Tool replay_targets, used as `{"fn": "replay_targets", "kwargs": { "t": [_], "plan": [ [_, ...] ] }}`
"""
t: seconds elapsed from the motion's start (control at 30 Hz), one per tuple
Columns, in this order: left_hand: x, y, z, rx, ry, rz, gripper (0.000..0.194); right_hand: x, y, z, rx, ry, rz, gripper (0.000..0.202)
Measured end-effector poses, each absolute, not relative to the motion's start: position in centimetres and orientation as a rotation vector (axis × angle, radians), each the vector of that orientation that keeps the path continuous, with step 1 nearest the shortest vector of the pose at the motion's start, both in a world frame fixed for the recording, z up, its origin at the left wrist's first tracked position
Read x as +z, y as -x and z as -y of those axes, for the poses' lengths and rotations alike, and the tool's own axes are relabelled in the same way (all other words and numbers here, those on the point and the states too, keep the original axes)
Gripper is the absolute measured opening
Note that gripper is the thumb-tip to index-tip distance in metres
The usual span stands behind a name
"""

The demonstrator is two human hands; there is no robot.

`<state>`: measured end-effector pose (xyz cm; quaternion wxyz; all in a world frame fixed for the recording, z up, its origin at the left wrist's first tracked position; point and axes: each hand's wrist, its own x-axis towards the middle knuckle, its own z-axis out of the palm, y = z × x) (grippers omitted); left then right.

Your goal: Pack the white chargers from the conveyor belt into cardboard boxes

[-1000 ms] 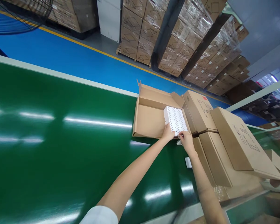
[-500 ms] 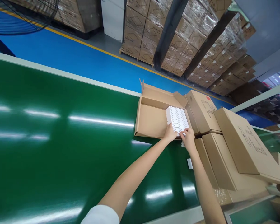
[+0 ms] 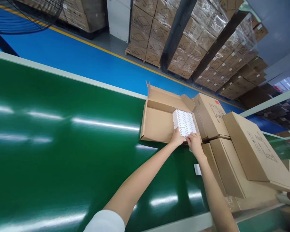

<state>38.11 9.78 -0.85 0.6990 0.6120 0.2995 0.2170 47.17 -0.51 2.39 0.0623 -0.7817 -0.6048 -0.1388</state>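
An open cardboard carton (image 3: pixel 157 124) lies on the green belt, its lid flap raised at the far side. Small white boxes with printed marks (image 3: pixel 185 120) stand in a tight block at its right end. At the block's near left corner, my left hand (image 3: pixel 177 138) has its fingers closed against the white boxes. My right hand (image 3: pixel 194 141) is closed with thumb and fingers pinched at the near right corner, close to the left one. Both hands hide the nearest boxes in part. A white piece (image 3: pixel 197 169) lies on the belt beside my right forearm.
Closed cardboard cartons (image 3: pixel 258 151) are stacked to the right of the open one. The green conveyor belt (image 3: pixel 62 154) stretches left. Beyond its pale rail (image 3: pixel 87 79) are a blue floor, wrapped pallets of boxes (image 3: pixel 157 29) and a fan (image 3: pixel 26 16) at the upper left.
The whole view has shifted slightly. Both hands stay at the near edge of the white boxes, with only a tiny movement of the right fingers.
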Motion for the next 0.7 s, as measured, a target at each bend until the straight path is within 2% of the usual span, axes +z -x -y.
{"fn": "replay_targets", "kwargs": {
  "t": [0.7],
  "plan": [
    [-1.03, -38.17, -9.61, 0.488, -1.339, -0.664, 0.063, 2.59, -47.1, 0.77, -0.388, 2.395, 1.862, 0.024]
  ]
}}
